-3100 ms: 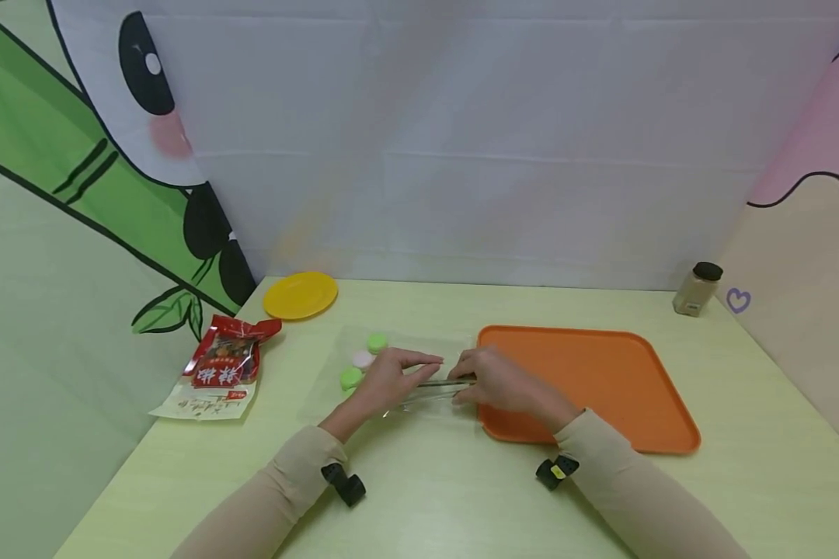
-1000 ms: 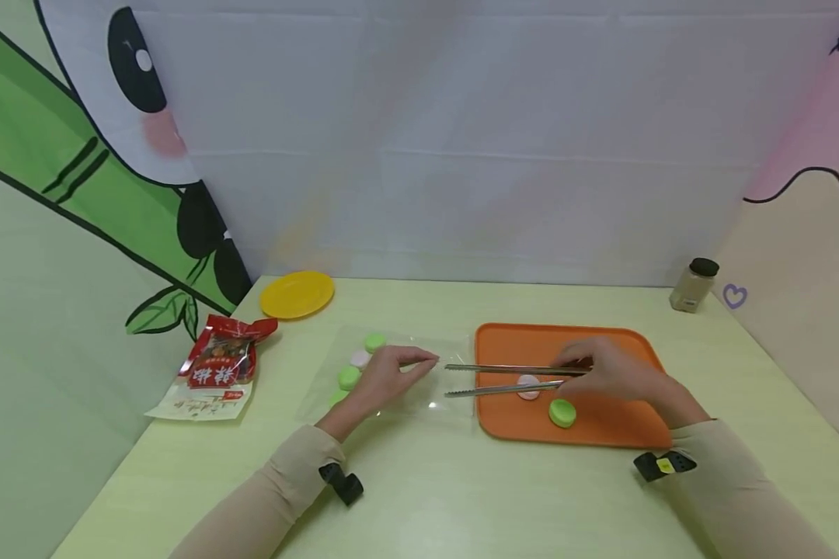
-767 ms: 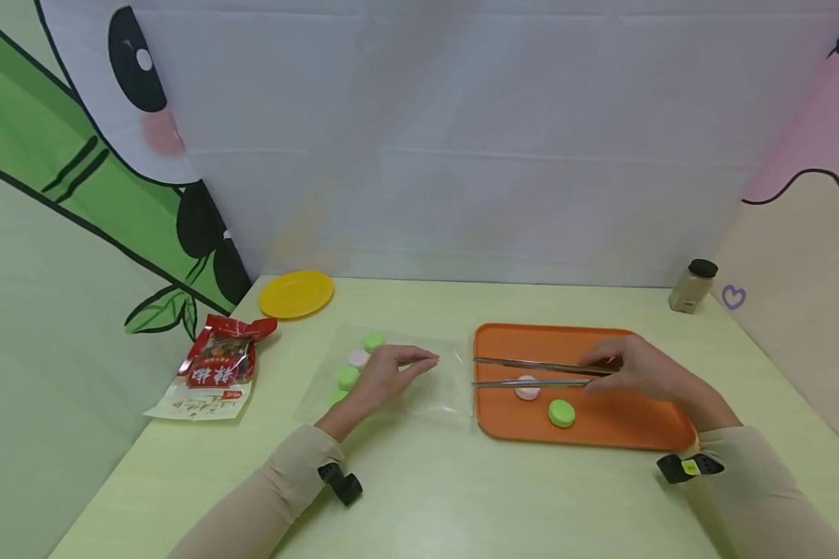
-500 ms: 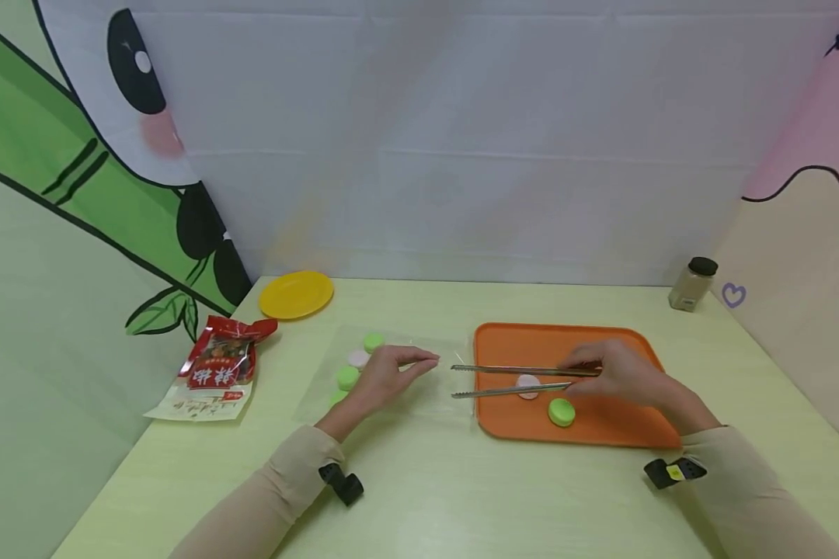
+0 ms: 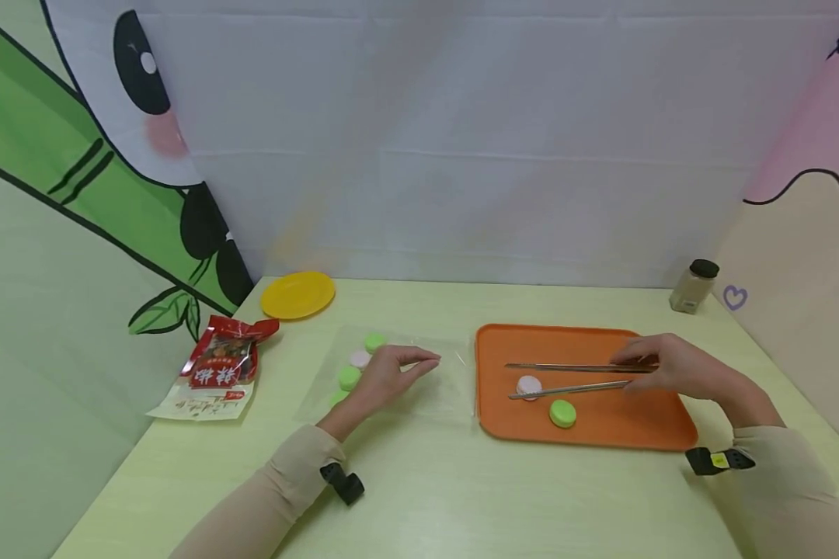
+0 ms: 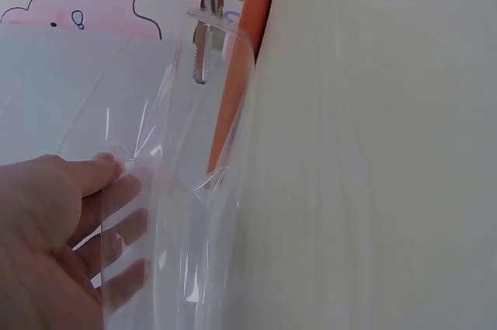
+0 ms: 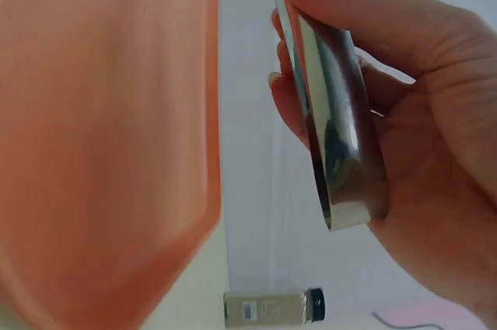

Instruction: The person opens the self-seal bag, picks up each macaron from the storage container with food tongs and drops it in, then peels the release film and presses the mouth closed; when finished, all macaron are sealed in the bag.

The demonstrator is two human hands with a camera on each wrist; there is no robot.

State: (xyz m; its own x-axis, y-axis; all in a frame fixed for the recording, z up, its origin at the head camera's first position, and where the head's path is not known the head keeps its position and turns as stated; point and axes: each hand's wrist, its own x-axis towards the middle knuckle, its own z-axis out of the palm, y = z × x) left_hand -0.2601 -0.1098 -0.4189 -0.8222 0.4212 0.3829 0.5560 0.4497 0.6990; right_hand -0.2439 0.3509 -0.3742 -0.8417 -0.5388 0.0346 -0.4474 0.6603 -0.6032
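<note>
And there's the orange tray [image 5: 622, 428] on the worktop [image 5: 419, 489], a pale round [image 5: 528, 383] and a green round [image 5: 562, 414] sitting in it! Over it, the right hand [image 5: 685, 369] has its grip curled firmly round the metal tongs [image 5: 579, 390], their arms spread apart, the lower one crossing the pale round. Across to the clear bag [image 5: 454, 382], just beside the tray: more green and pale rounds [image 5: 349, 378] show through its film, one partly hidden by the left hand [image 5: 388, 379]. The left wrist view reveals that hand's grip, thumb and finger pinching the film, other fingers behind it. The right wrist view alone gives the tongs' bent end, close up!
</note>
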